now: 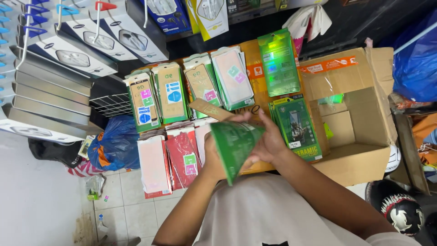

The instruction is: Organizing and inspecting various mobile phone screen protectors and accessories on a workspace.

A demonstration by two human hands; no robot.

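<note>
Green packet stack gripped by both hands, left hand and right hand, above rows of screen-protector packs; open cardboard box to the right.

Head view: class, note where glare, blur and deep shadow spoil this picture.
Head view: glare washes the shiny green packet at the top; the green pack between the left hand and right hand is motion-blurred; the upper right corner is lost in shadow.

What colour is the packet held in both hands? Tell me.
Green packet, gripped by left hand and right hand; head view.
</note>
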